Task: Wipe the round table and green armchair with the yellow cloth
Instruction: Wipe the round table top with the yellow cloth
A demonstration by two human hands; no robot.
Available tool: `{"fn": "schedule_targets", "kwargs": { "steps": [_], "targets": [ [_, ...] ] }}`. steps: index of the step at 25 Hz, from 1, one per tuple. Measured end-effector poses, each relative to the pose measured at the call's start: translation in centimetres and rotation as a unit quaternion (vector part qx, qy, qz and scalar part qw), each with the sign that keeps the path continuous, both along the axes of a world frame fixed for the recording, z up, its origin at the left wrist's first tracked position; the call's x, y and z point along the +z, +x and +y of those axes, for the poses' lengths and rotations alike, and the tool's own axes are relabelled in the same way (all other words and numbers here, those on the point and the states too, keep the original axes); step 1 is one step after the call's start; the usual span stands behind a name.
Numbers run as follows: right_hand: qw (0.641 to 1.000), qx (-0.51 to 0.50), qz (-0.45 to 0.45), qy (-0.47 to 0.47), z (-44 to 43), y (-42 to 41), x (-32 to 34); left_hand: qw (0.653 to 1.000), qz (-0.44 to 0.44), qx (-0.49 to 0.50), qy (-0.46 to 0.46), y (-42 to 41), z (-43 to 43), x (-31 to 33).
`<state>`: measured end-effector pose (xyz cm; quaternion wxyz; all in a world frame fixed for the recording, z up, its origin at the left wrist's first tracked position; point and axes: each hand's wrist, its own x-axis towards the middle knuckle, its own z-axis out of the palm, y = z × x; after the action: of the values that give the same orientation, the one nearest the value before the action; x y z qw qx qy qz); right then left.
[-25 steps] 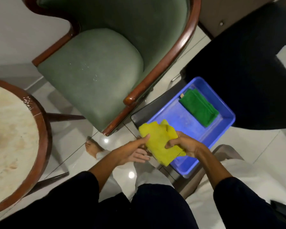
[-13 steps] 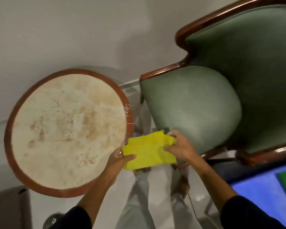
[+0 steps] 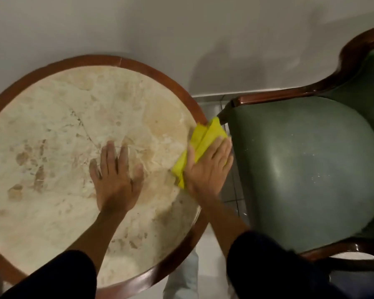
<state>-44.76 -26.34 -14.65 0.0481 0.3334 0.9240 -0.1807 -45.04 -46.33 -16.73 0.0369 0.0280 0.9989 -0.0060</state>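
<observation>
At the right-hand edge of the round table (image 3: 52,117), the yellow cloth (image 3: 203,139) is being pressed flat under the right hand (image 3: 205,169), with the fingers (image 3: 220,147) laid out straight and slightly spread rather than curled around it; nothing is being pinched, and the folded cloth is being held down by the palm alone. Part of the cloth is being left showing beyond the fingertips on the far side and along the left of the hand, where it is lying across the pale, mottled stone top and the brown wooden rim. Its far right corner is being pushed out over the rim toward the green armchair (image 3: 311,169), which is standing just beside the table on the right; whether cloth and chair are touching cannot be told. Nearer the middle of the tabletop, the left hand (image 3: 115,182) is being rested palm down on the bare stone, fingers spread, with nothing under it or in it. Both forearms are being extended from dark sleeves (image 3: 268,266) at the near edge of the scene. The armchair's green seat cushion is being shown framed by a dark, glossy wooden arm on its far side and another on its near side. A strip of light tiled floor (image 3: 212,251) is being seen in the narrow gap between table and chair, and a plain pale wall (image 3: 181,29) is being seen on the far side
</observation>
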Motion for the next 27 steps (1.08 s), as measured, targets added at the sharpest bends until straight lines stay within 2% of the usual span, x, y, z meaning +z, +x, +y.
{"fn": "schedule_targets", "kwargs": {
  "steps": [4, 6, 8, 11, 13, 14, 15, 16, 17, 18, 19, 20, 21, 22, 23, 24, 26, 27],
  "targets": [
    [0.986, 0.164, 0.012, 0.043, 0.0, -10.1, -0.8, 0.999, 0.034, 0.009, 0.022, 0.3, -0.3, -0.6],
    [0.968, 0.244, 0.026, 0.054, -1.6, -11.2, -0.9, 0.998, 0.057, 0.009, 0.029, 0.4, 0.0, -0.5],
    [0.929, 0.363, 0.038, 0.055, -2.7, -7.4, -0.8, 0.997, 0.060, 0.014, 0.056, 0.4, 0.0, -0.2],
    [0.851, 0.522, 0.048, -0.008, -2.0, 2.0, -0.6, 0.991, 0.036, 0.052, 0.116, 0.0, 0.5, 0.8],
    [0.791, 0.609, 0.056, -0.029, -0.5, 5.1, -0.3, 0.987, 0.020, 0.070, 0.142, 0.1, 0.9, 1.2],
    [0.771, 0.632, 0.067, -0.043, 0.4, 5.6, 0.0, 0.986, 0.022, 0.074, 0.147, 0.0, 1.0, 1.4],
    [0.774, 0.626, 0.080, -0.056, 1.1, 5.8, 0.4, 0.984, 0.028, 0.081, 0.154, -0.1, 1.1, 1.6],
    [0.807, 0.580, 0.096, -0.057, 1.9, 6.3, 0.8, 0.978, 0.023, 0.106, 0.177, -0.5, 1.2, 1.8],
    [0.868, 0.485, 0.099, -0.046, 2.7, 7.1, 1.0, 0.963, -0.004, 0.146, 0.226, -1.2, 1.1, 2.2],
    [0.934, 0.348, 0.070, -0.040, 3.4, 8.2, 1.4, 0.932, -0.047, 0.191, 0.303, -1.7, 1.0, 2.6],
    [0.981, 0.188, 0.004, -0.050, 4.2, 9.6, 1.8, 0.905, -0.089, 0.204, 0.363, -1.8, 1.4, 3.3],
    [0.991, 0.054, -0.084, -0.085, 4.3, 10.9, 2.3, 0.895, -0.132, 0.184, 0.384, -1.3, 1.9, 4.0],
    [0.976, -0.040, -0.155, -0.146, 4.1, 11.8, 2.7, 0.916, -0.168, 0.128, 0.340, -0.3, 2.4, 4.6],
    [0.951, -0.112, -0.176, -0.228, 4.2, 12.4, 3.0, 0.946, -0.189, 0.030, 0.261, 0.7, 3.2, 4.8],
    [0.924, -0.165, -0.143, -0.315, 4.5, 12.6, 3.3, 0.960, -0.194, -0.049, 0.194, 1.7, 4.3, 5.0],
    [0.892, -0.209, -0.085, -0.391, 5.4, 12.8, 3.8, 0.965, -0.180, -0.091, 0.169, 2.5, 5.9, 5.3],
    [0.845, -0.243, 0.015, -0.476, 9.0, 12.9, 5.2, 0.960, -0.133, -0.065, 0.239, 4.1, 9.7, 6.1],
    [0.846, -0.235, 0.047, -0.476, 11.5, 12.9, 5.9, 0.946, -0.120, -0.028, 0.301, 4.6, 12.1, 6.5]
  ]
}}
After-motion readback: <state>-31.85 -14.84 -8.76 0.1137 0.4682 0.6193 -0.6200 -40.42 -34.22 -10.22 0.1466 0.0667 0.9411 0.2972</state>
